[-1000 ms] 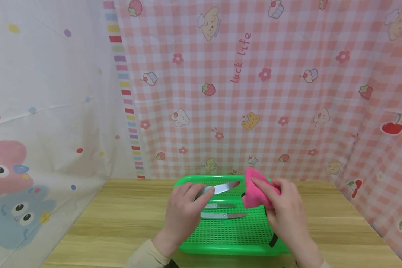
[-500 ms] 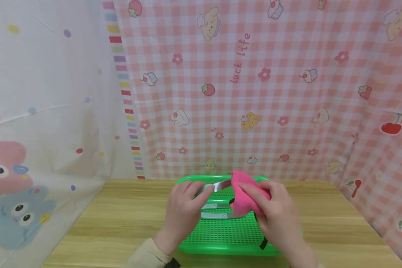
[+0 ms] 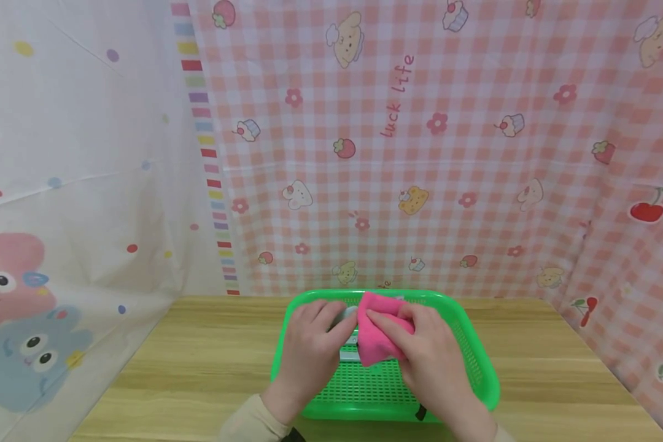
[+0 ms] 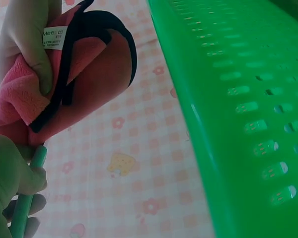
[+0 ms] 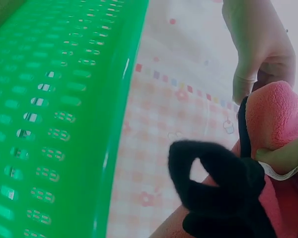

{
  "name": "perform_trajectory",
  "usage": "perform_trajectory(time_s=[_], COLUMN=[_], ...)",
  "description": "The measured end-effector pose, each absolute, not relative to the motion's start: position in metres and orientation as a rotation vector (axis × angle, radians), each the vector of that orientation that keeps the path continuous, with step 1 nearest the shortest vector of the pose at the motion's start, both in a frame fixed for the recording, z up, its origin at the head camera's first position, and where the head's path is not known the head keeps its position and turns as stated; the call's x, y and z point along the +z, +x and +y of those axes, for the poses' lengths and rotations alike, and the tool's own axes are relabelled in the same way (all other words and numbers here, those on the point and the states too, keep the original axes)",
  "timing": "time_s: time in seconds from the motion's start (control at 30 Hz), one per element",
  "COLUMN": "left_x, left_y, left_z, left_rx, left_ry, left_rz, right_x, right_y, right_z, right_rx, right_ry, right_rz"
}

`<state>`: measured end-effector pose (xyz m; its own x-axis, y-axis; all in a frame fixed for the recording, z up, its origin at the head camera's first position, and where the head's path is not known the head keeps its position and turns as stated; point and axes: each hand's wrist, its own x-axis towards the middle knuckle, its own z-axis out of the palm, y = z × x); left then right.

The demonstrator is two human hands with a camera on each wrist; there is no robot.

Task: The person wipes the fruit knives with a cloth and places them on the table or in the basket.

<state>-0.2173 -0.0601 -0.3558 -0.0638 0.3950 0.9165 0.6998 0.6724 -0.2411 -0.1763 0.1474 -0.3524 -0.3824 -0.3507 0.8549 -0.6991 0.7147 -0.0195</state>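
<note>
My left hand (image 3: 309, 347) grips a knife (image 4: 23, 210) by its pale handle, above a green plastic basket (image 3: 488, 393). A pink cloth (image 3: 380, 337) is bunched in my right hand (image 3: 433, 353), thumb on top. The cloth meets the fingers of the left hand and covers the knife's blade. Dark trim and a white label (image 4: 55, 37) show on the cloth in the left wrist view. Below the hands, inside the basket, lies another knife (image 3: 349, 356), its blade hidden by the cloth. A further pale handle is partly visible just above it.
The basket stands on a wood-grain table (image 3: 210, 344). Behind hangs a pink checked curtain (image 3: 320, 123) with printed figures, and a white printed cloth (image 3: 116, 196) hangs at the left. A black loop (image 5: 208, 178) dangles from the pink cloth.
My right hand has moved left with the pink cloth, from beyond the knife's tip to the handle end, covering the blade. The left hand keeps its hold and has shifted only slightly.
</note>
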Motion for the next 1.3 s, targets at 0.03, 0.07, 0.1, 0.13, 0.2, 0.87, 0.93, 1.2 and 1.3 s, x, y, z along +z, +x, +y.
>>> perform_trajectory(time_s=[0.03,0.07,0.1,0.13,0.2,0.87,0.93,1.2,1.3], left_x=[-0.356,-0.356,-0.357,-0.357,-0.356,-0.354,-0.355,-0.355,-0.355], left_y=[-0.217,-0.217,-0.217,-0.217,-0.217,-0.216,-0.215,-0.216,-0.216], left_z=[-0.060,-0.060,-0.060,-0.059,-0.059,-0.060,-0.060,-0.060,-0.061], left_rx=[-0.319,-0.321,-0.323,-0.324,-0.324,-0.315,-0.317,-0.329,-0.341], left_ry=[-0.897,-0.897,-0.898,-0.898,-0.897,-0.905,-0.905,-0.908,-0.908], left_rz=[-1.684,-1.683,-1.679,-1.673,-1.657,-1.600,-1.600,-1.597,-1.604], right_x=[-0.353,-0.353,-0.353,-0.353,-0.353,-0.351,-0.351,-0.350,-0.350], right_y=[-0.176,-0.177,-0.176,-0.177,-0.178,-0.183,-0.184,-0.183,-0.183], right_z=[0.147,0.147,0.147,0.147,0.147,0.168,0.170,0.178,0.182], right_rx=[0.475,0.478,0.480,0.478,0.470,0.448,0.452,0.473,0.468], right_ry=[0.798,0.793,0.787,0.782,0.770,0.711,0.701,0.637,0.618], right_rz=[-2.007,-2.021,-2.034,-2.039,-2.032,-1.949,-1.947,-1.941,-1.945])
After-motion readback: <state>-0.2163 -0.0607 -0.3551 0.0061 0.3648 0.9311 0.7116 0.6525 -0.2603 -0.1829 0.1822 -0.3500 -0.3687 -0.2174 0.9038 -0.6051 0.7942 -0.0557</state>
